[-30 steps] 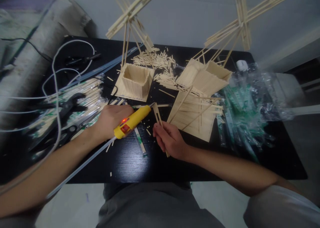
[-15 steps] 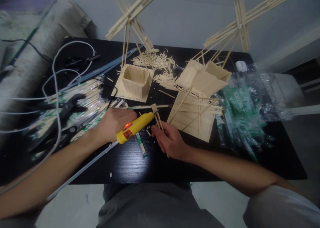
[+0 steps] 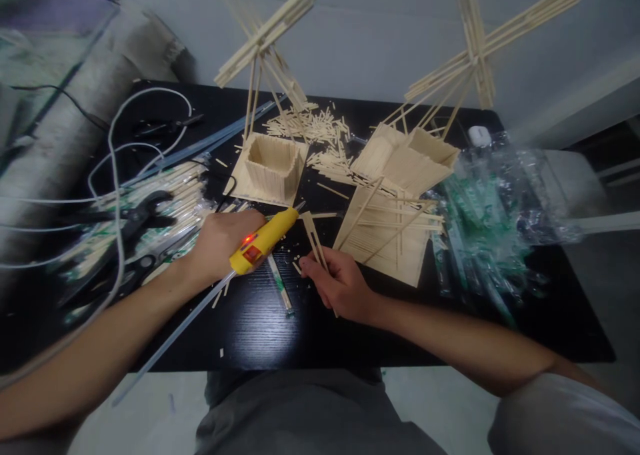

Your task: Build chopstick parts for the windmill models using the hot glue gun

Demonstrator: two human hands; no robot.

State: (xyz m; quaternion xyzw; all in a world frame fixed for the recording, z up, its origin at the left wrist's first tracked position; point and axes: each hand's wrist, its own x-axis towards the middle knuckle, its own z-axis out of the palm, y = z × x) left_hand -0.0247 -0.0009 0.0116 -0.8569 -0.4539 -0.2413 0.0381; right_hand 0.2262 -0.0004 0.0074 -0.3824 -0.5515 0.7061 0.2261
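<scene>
The right hand (image 3: 340, 285) pinches the stick frame (image 3: 313, 232), seemingly light and brittle, by its legs. The left hand's (image 3: 220, 245) grip wraps the rigid glue gun (image 3: 265, 240).

Glue gun (image 3: 265, 238) nozzle lifted off stick frame (image 3: 314, 236) (left hand (image 3: 220, 245) raised).

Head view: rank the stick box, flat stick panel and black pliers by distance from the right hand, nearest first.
1. Flat stick panel, just right of the right hand.
2. Stick box, behind it, to the left.
3. Black pliers, far left.
</scene>
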